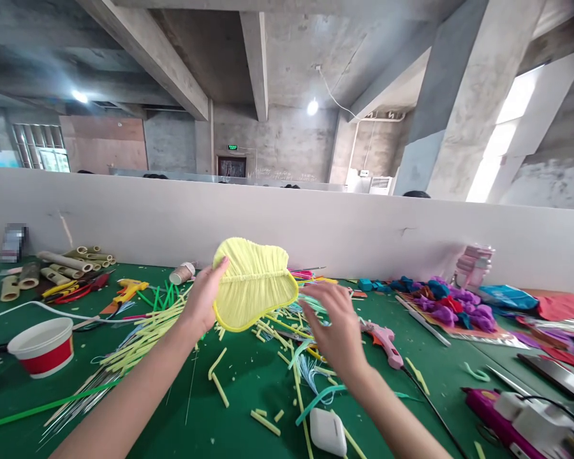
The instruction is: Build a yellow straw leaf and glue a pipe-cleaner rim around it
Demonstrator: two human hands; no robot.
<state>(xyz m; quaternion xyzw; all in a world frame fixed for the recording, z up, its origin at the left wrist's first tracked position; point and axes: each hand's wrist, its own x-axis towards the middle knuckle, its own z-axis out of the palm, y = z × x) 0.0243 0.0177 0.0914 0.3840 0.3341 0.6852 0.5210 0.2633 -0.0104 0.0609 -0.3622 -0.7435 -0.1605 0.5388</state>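
My left hand [203, 299] holds up a pale yellow leaf-shaped piece [253, 284] made of ribbed fabric with a yellow rim, thumb on its left edge and fingers behind it. My right hand [332, 325] hovers just to the right of the piece with its fingers spread and slightly blurred, holding nothing. Under both hands lies a scatter of yellow and green sticks [162, 325] and cut bits on the green table [239, 382].
A pink glue gun [385, 341] lies right of my right hand, a yellow glue gun [127, 290] at the left. A red-and-white paper bowl [43, 344], bamboo-like tubes [62, 264], a white earbud case [328, 430], purple and blue fabric pieces [452, 306] and a white partition wall [316, 229] surround the work area.
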